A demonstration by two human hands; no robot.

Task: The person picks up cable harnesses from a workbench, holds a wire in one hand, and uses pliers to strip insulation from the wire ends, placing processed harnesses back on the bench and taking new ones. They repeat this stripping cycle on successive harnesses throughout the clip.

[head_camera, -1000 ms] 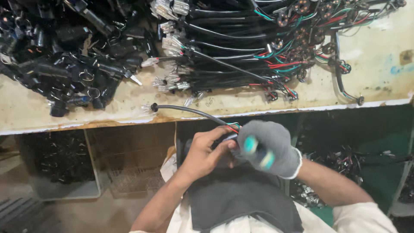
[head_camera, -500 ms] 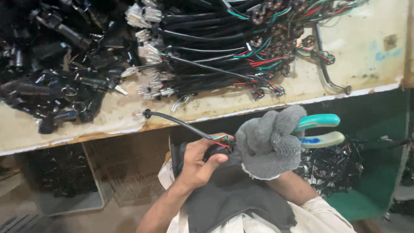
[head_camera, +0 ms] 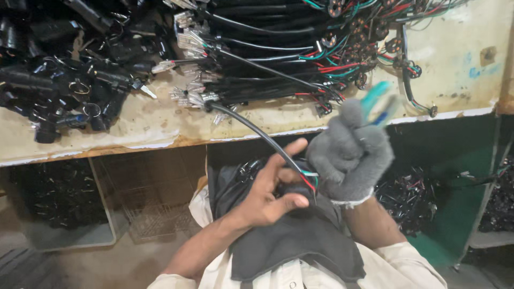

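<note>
My bare left hand [head_camera: 267, 187] pinches a black cable [head_camera: 251, 128] near its end, where red, green and white wires fan out. The cable runs up and left to the workbench [head_camera: 150, 134]. My right hand [head_camera: 348, 155], in a grey knitted glove, grips pliers with teal handles [head_camera: 377, 101]; the handles stick up and to the right and look blurred. The plier jaws are hidden behind the glove, close to the wire ends. A dark cloth [head_camera: 289, 241] lies over my lap beneath both hands.
Several black cables with coloured wires and white connectors [head_camera: 278, 59] lie on the bench, beside a heap of black plastic parts [head_camera: 69, 64] at the left. Under the bench stand a wire basket [head_camera: 150, 198] and bins of black parts [head_camera: 412, 198].
My gloved right hand turned, swinging the plier handles from pointing right to pointing up. The left hand's fingers spread, and the cable now rises more steeply to the bench.
</note>
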